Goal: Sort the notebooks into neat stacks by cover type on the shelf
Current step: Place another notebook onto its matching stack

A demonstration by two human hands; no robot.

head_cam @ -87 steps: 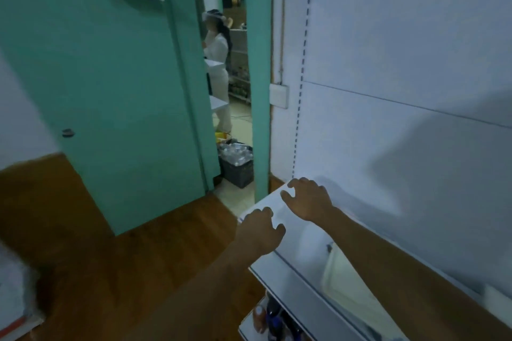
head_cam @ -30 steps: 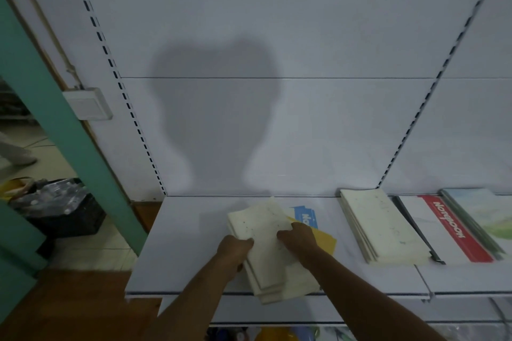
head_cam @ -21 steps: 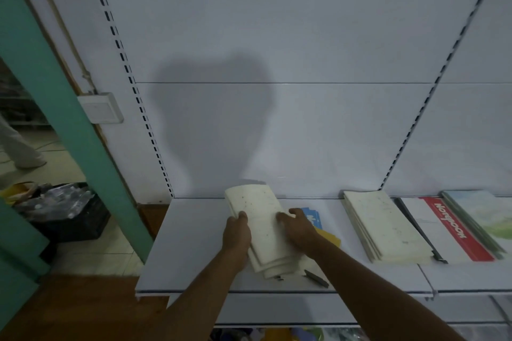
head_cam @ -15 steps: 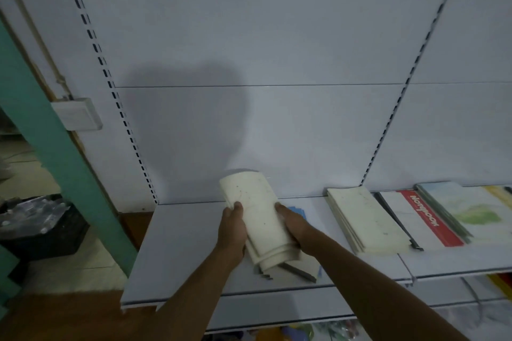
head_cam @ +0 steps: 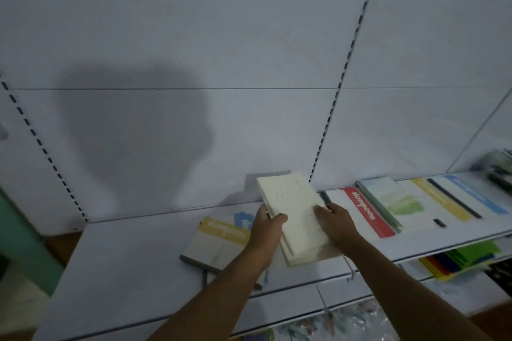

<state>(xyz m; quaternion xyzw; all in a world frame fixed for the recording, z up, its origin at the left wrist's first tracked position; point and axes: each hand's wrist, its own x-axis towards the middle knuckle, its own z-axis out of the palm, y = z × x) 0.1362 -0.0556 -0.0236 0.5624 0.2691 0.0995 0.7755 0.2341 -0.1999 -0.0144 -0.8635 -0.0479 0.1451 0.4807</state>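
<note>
White shelf (head_cam: 133, 257); left hand (head_cam: 266, 232), right hand (head_cam: 336, 225) both grip cream notebooks (head_cam: 295, 216); red cover (head_cam: 367, 212) lettering illegible.

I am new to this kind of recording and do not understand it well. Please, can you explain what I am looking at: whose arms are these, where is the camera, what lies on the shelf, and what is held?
There is no machine here. A person wears a wide-angle camera on the head, so you look forward and down along their own two bare arms.

The left hand and the right hand each grip one side of a stack of cream notebooks, over the white shelf.

To the left of the hands, a yellow-banded notebook lies on the shelf, with a blue-printed one partly hidden beyond it. To the right lie a red-banded notebook, a pale one with a green picture, and further notebooks with yellow and blue bands. Coloured items show on a lower shelf, too blurred to name.
</note>
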